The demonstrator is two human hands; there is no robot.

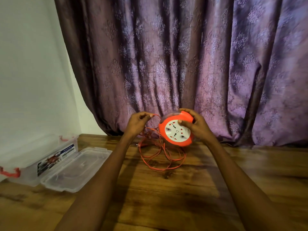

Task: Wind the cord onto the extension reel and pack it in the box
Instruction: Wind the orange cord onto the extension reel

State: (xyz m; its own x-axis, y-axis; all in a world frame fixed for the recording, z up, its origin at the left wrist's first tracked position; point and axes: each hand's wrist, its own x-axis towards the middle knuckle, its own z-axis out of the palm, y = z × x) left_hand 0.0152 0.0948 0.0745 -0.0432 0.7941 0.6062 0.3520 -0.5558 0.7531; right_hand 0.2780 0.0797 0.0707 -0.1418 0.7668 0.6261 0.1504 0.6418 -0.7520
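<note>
Orange reel (175,130), white socket face, cord (160,157) loose.

Behind what I hold hangs a heavy purple curtain (183,64), patterned with small damask motifs and gathered in deep vertical folds, filling most of the space beyond and to the right of my grip. To the left of it stands a plain pale wall (30,72). Beneath my grip spreads a dark wooden table (166,189), grained and glossy, catching soft light. The curtain's hem meets the table's far edge.
</note>
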